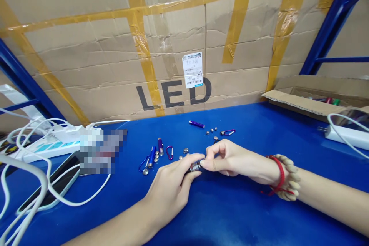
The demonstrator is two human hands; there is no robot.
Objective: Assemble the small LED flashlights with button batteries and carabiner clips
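My left hand (173,184) and my right hand (227,158) meet over a blue table (230,207). Between them they pinch a small dark keychain flashlight (196,167). The left fingers wrap its body, and the right fingertips close on its front end. Just behind the hands lie several small round button batteries (211,131). A blue flashlight (152,156), a purple flashlight (160,146) and a purple carabiner clip (169,152) lie to the left. Farther back rest another purple flashlight (196,124) and a second clip (228,132).
A taped cardboard wall marked LED (173,96) stands behind the table. At left are a white power strip (52,144), white cables (25,169) and a phone (54,186). At right sit an open cardboard box (317,98) and a white charger (347,135).
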